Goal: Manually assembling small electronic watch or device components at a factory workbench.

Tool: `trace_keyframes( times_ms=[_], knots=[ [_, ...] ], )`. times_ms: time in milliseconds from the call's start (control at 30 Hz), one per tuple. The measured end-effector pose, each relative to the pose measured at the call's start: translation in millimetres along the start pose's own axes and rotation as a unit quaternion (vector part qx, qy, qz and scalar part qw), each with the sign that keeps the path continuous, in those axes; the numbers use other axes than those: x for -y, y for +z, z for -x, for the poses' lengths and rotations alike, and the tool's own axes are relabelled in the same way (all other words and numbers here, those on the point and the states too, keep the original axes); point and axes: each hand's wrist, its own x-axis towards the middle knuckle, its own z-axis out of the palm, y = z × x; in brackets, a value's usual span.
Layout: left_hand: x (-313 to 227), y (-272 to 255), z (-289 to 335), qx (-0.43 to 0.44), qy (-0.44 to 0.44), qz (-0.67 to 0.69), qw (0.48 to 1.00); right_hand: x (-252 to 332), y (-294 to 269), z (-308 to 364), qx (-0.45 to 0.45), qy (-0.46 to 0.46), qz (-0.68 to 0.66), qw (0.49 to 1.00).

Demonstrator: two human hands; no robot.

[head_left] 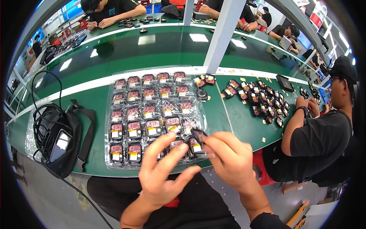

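A clear plastic tray [108,147] lies in front of me, its pockets filled with rows of small square black-cased modules [134,129] showing red circuit boards and white and yellow labels. My right hand [232,156] pinches one small dark module [198,135] between thumb and fingers, tilted above the tray's front right pockets. Fingers spread and bent, my left hand [162,185] hovers over the front edge of the tray and holds nothing. It covers part of the front row from view.
A heap of similar modules [263,97] lies right of the tray, near a black box [285,83]. On the left sit a black bag [72,137], a phone [61,145] and a looping cable. A white post [225,38] rises before the green conveyor [114,51]. A co-worker [316,133] sits at right.
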Motion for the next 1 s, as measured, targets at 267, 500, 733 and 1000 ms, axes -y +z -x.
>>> trace_keyframes(
  times_ms=[267, 500, 733, 1000],
  knots=[
    [10, -10, -2, -0.023, -0.044, 0.017, 0.999, -24, 17, -28, 0.154, -0.012, 0.1, 0.983],
    [10, -10, -7, -0.006, -0.056, 0.022, 0.998, -23, 9, -36, 0.263, 0.048, 0.081, 0.96],
    [13, -12, -5, -0.049, -0.07, 0.014, 0.996, -62, 5, -16, 0.085, 0.126, 0.024, 0.988],
    [13, -13, -7, -0.049, -0.064, 0.009, 0.997, -106, 15, -7, 0.097, 0.295, 0.184, 0.933]
  ],
)
